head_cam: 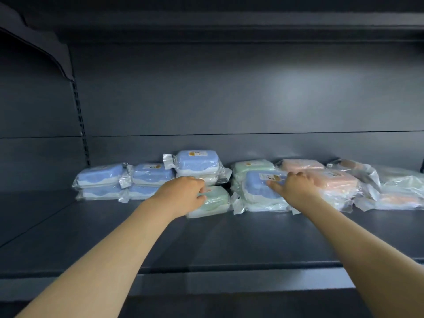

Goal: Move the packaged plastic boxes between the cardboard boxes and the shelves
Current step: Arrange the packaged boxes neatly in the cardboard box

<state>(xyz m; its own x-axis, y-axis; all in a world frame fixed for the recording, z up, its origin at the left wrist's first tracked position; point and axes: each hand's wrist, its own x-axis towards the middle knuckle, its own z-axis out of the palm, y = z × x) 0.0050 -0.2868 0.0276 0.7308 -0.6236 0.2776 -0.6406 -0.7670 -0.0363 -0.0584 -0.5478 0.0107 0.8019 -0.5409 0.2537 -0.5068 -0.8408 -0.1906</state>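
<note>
Left hand (pixel 183 193), arm outstretched, curls its fingers round the left end of a green packaged box (pixel 213 201); right hand (pixel 296 188) lies palm-down on a blue packaged box (pixel 259 191), grasp not determinable. Both boxes lie flat, long axes parallel to the shelf (pixel 206 244) rear edge. Blue stacks (pixel 124 180) crowd left, pink stacks (pixel 332 182) right.

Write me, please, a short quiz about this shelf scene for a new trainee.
1. True or false: the left hand touches a green box.
2. Which colour is the highest box? A pink, B blue, C green.
3. Fill in: the pink boxes lie toward the ___ end of the shelf.
Key: 1 true; 2 B; 3 right.
</note>
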